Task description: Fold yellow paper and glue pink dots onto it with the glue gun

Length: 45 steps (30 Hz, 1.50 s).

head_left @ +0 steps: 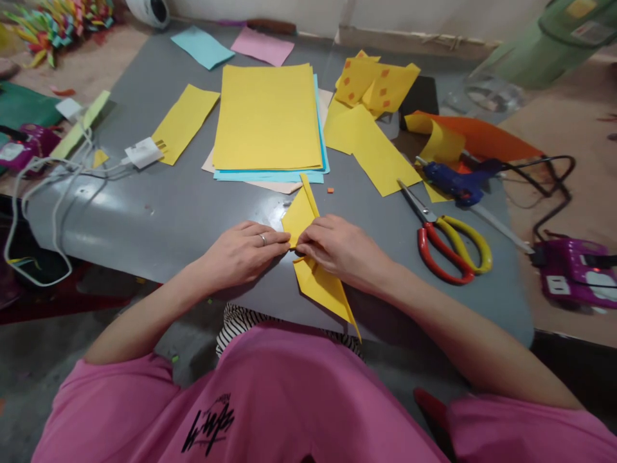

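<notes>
A folded piece of yellow paper [299, 212] lies near the table's front edge, one pointed part reaching away from me and the other toward my body. My right hand [344, 251] is closed on its middle, pinching it between thumb and fingers. From the other side, my left hand [248, 253], with a ring on it, holds the paper's middle at the fingertips; the thumb is hidden. Just beyond the paper sits a stack of sheets with a yellow one [270, 119] on top. A tiny orange paper scrap [330, 190] lies close by.
Scissors [436, 225] with red and yellow handles lie at right, beside a blue glue gun [457, 180] with a cable. Behind them stands a spotted yellow folded paper piece [376, 83]. At left are a white plug [143, 153] and a yellow strip [187, 122].
</notes>
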{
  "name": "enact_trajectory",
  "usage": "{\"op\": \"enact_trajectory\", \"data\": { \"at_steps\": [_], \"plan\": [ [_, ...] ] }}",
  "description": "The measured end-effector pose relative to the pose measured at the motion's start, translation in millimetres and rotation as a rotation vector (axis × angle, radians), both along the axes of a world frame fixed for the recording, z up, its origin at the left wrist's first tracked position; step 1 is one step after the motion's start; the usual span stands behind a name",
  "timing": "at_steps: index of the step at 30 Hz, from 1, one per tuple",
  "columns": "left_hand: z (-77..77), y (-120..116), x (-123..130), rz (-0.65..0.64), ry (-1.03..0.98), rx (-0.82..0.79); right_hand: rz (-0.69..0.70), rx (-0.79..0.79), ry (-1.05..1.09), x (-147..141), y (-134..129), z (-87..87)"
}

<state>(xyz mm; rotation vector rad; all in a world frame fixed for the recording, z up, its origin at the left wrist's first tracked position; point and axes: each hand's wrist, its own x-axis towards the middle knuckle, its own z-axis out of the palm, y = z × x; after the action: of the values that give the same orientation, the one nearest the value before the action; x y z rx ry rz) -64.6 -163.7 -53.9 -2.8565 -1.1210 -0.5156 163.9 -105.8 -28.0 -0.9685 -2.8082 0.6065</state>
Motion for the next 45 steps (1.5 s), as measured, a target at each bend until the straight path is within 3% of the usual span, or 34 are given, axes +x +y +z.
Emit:
{"op": "enact_trajectory", "data": {
  "at_steps": [6, 12, 20, 25, 33, 39, 45],
  "plan": [
    [-2.7, -1.2, -1.0, 0.009, -0.019, 0.029, -0.08, -0.05, -0.096, -5.8, -0.7, 7.3],
    [-4.0, -1.1, -4.1, -0.047, 0.011, 0.115, -0.057, -0.068, -0.157, -9.6, 3.1, 12.3],
    [-2.1, -2.0, -2.6, -0.053, 0.029, 0.176, -0.023, -0.076, -0.14, -12.1, 6.9, 12.6],
    [1.6, -3.3, 0.9, -0.033, 0.03, 0.138, 0.001, -0.035, -0.003, 6.2, 14.4, 14.2],
    [5.7, 3.0, 30.4, 0.192, 0.052, 0.08, 0.034, -0.054, 0.129, 31.2, 18.2, 7.2],
    [4.9, 4.2, 41.0, 0.207, -0.068, -0.013, 0.074, -0.073, 0.18, 34.6, 14.6, 4.7],
    [2.9, -6.3, 45.6, 0.332, -0.153, -0.146, 0.097, -0.062, 0.184, 42.7, 14.6, 2.4]
  ]
}}
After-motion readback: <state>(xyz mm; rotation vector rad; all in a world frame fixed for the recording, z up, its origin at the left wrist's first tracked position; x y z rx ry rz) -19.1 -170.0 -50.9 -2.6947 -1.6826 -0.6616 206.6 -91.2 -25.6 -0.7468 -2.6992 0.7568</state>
